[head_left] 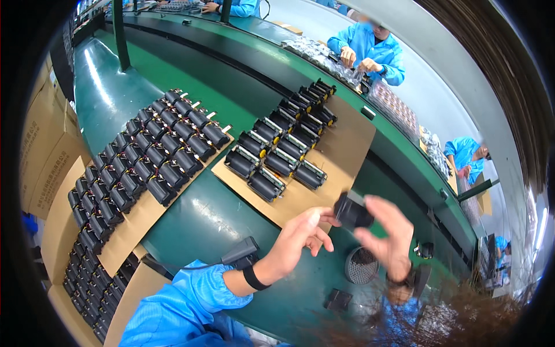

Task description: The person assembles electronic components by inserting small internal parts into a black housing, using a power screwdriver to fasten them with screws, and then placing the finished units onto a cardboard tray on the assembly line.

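A small black plastic housing (354, 211), blurred by motion, is up over the bench between my hands. My left hand (302, 234) pinches its left end between thumb and forefinger, the other fingers loosely curled. At its right side my right hand (390, 231) has thumb and fingers apart, also smeared by motion. Beyond them, rows of black cylindrical units with circuit strips and yellow parts (280, 161) lie on a cardboard sheet (347, 147). Below the right hand stands a round container (348, 267) of small metal pieces. A flat black part (338, 300) lies closer to me.
At left, many black units with wires (144, 153) cover another cardboard sheet (136, 225). An open carton (60, 237) below holds more. A dark corded device (240, 252) lies beside my left wrist. Co-workers in blue (370, 51) sit across the green conveyor line (243, 55).
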`<state>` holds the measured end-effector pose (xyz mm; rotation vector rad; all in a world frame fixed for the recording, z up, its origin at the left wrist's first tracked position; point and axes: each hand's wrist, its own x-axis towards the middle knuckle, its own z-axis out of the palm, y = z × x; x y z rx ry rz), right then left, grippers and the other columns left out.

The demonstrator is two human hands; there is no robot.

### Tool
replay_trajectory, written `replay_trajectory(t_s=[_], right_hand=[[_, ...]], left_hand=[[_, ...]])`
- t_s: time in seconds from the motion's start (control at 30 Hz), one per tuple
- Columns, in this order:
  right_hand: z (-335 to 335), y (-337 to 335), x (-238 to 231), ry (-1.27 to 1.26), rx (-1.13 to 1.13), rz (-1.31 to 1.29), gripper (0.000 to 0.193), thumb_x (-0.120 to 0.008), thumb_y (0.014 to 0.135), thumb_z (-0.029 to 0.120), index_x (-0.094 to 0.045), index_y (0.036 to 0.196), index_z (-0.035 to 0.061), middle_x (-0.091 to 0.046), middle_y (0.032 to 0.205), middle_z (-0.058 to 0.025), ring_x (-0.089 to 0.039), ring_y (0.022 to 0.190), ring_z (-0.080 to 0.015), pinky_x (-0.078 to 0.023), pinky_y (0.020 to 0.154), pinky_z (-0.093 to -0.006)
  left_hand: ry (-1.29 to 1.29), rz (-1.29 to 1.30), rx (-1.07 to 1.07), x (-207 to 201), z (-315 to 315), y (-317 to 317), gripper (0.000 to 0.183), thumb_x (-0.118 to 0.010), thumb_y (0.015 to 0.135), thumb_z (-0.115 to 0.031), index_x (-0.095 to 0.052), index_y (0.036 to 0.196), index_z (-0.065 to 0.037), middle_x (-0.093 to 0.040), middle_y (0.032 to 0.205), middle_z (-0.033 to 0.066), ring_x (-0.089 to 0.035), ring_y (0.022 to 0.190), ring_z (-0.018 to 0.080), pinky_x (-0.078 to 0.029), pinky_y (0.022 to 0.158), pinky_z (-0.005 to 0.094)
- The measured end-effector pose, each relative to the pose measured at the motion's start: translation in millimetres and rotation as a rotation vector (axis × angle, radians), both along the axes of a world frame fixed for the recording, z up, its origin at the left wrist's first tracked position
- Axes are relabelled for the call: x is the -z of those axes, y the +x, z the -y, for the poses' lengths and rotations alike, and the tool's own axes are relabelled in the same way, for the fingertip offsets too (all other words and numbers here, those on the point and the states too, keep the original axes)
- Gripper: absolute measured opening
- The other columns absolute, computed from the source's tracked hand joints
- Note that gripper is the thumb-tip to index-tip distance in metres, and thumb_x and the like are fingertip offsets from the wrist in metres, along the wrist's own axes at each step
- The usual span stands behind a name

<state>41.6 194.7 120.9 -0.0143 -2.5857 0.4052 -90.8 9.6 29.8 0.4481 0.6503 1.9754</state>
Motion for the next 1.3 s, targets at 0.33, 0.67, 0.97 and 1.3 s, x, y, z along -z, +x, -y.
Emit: replay_trajectory(t_s=[0.33, 0.67, 0.97, 1.3], right_hand=[[-186.7, -233.5, 66.8, -0.407, 0.594, -0.073, 0.056, -0.085, 0.086, 0.036, -0.073, 0.123, -0.0038, -0.079, 0.102, -0.0149, -0.075, 0.094, -0.0191, -0.057, 0.088, -0.0329], [-226.8, -252.1, 100.7, -0.718, 0.306, 0.015, 0.052, -0.075, 0.096, 0.038, -0.070, 0.130, -0.0015, -0.076, 0.114, -0.0109, -0.070, 0.104, -0.0172, -0.053, 0.094, -0.0316], [-274.0, 0.4, 35.6, -0.418, 0.655, 0.192, 0.038, -0.070, 0.100, 0.030, -0.072, 0.123, -0.0010, -0.077, 0.111, -0.0085, -0.072, 0.105, -0.0192, -0.053, 0.095, -0.0311], [-260.6, 274.6, 115.6, -0.227, 0.944, 0.365, 0.085, -0.084, 0.081, 0.036, -0.051, 0.150, -0.0014, -0.054, 0.148, -0.0281, -0.052, 0.140, -0.0390, -0.043, 0.116, -0.0443]], left_hand=[[0.018, -0.794, 0.017, 14.7, 7.5, 29.5, 0.036, -0.069, 0.101, -0.020, -0.064, 0.134, -0.005, -0.066, 0.123, 0.0071, -0.066, 0.097, 0.0155, -0.053, 0.075, 0.0289], [-0.067, -0.601, 0.064, 13.6, 7.3, 24.7, 0.030, -0.064, 0.104, -0.019, -0.064, 0.131, -0.004, -0.067, 0.115, 0.0054, -0.065, 0.094, 0.0135, -0.052, 0.076, 0.0281], [-0.068, -0.683, 0.002, 17.7, 7.4, 36.5, 0.028, -0.067, 0.100, -0.010, -0.066, 0.127, -0.006, -0.070, 0.109, 0.0040, -0.067, 0.087, 0.0111, -0.049, 0.068, 0.0251], [-0.035, -0.866, 0.014, 32.3, 2.7, 59.3, 0.020, -0.065, 0.099, 0.000, -0.068, 0.119, 0.001, -0.070, 0.102, 0.0101, -0.067, 0.082, 0.0132, -0.053, 0.070, 0.0263]])
